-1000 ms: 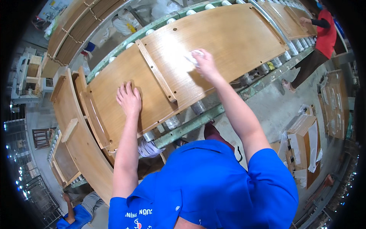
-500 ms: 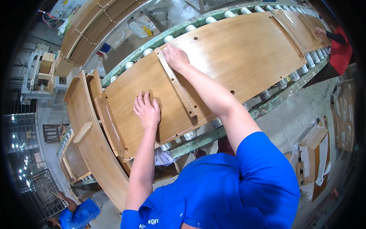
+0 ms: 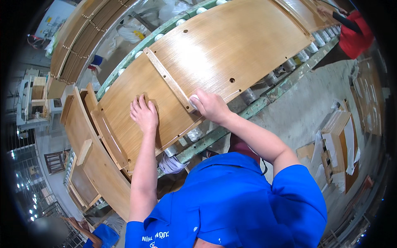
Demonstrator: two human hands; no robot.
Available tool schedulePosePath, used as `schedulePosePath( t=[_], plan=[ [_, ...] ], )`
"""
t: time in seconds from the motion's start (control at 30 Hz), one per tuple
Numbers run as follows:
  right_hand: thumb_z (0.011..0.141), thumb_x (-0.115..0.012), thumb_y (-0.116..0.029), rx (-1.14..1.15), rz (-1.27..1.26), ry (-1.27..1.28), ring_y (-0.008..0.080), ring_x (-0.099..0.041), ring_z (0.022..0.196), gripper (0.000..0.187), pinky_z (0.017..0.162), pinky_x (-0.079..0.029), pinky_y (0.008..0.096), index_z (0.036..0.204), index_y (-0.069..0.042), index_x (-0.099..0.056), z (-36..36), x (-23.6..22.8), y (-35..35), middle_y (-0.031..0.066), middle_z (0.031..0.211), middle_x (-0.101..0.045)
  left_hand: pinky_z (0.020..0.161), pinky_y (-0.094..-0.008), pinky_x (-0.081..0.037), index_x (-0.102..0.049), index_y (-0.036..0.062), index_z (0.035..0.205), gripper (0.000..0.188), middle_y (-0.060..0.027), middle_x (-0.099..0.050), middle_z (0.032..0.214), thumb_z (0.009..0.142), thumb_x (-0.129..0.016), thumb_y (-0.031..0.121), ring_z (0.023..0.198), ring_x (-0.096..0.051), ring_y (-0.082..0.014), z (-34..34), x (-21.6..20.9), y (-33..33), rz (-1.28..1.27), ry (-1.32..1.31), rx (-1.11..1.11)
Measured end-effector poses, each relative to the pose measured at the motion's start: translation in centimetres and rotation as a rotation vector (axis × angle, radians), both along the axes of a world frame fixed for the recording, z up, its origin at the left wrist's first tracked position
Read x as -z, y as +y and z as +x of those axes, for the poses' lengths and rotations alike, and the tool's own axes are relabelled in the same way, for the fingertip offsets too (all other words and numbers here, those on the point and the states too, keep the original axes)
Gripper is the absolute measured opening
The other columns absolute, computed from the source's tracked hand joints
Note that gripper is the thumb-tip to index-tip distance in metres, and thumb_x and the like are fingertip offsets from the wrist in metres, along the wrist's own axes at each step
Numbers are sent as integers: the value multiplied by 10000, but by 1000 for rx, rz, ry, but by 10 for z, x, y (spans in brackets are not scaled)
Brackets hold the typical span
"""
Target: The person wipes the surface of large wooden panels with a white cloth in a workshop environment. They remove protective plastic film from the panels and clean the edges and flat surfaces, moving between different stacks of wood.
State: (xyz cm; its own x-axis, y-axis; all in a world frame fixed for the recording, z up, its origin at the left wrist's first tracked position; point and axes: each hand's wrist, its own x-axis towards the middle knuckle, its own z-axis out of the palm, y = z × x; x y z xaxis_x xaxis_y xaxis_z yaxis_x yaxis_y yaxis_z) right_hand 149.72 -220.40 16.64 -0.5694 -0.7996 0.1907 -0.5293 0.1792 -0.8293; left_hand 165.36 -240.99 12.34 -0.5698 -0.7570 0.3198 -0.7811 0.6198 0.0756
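A large varnished wooden panel [image 3: 231,45] lies in front of me, with a narrow wooden batten [image 3: 168,77] across it and several dark holes. My left hand [image 3: 144,114] rests flat on the panel to the left of the batten, fingers spread. My right hand [image 3: 211,108] is closed on a small white wad [image 3: 193,100], perhaps cloth or a pad, at the near end of the batten. The fingers cover most of the wad.
Metal rollers on a green conveyor frame [image 3: 244,115] carry the panel. Another wooden panel [image 3: 105,171] stands close on the left. A red-clad person [image 3: 353,35] works at the far right; a blue-clad person [image 3: 106,236] is at lower left. Wrapped boards [image 3: 337,144] stand on the right.
My right hand has come from the far end of the batten to its near end, and the white wad now shows in it. The left hand stays flat on the panel. The view has shifted.
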Motion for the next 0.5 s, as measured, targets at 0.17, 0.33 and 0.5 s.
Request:
schedulePosePath(
  t=[0.17,0.33,0.5],
  plan=[
    [925,-528,-278,-73,-60,-353,260,-615,693,234,586,-484,357,976,-59,-594,3,9,30,115,832,-622,1051,-515,-241,-483,155,1286,425,-119,-423,1362,890,-488,311,1294,-328,-328,1,3,-1,-20,-21,9],
    [889,-600,-267,-64,-80,-1026,54,-509,624,312,496,-397,199,1134,-82,-550,-47,3,-11,14,804,-579,1053,-512,-244,-491,144,1270,426,-121,-430,1348,877,-496,308,1287,-334,-328,3,-1,-1,-14,-23,-2],
    [880,-605,-242,-37,-293,-699,142,-596,778,327,655,-476,263,1141,-54,-548,-78,22,-117,81,916,-626,1059,-495,-245,-489,125,1266,421,-138,-433,1335,881,-498,295,1277,-346,-333,10,-11,-2,-13,-41,-34]
  ],
)
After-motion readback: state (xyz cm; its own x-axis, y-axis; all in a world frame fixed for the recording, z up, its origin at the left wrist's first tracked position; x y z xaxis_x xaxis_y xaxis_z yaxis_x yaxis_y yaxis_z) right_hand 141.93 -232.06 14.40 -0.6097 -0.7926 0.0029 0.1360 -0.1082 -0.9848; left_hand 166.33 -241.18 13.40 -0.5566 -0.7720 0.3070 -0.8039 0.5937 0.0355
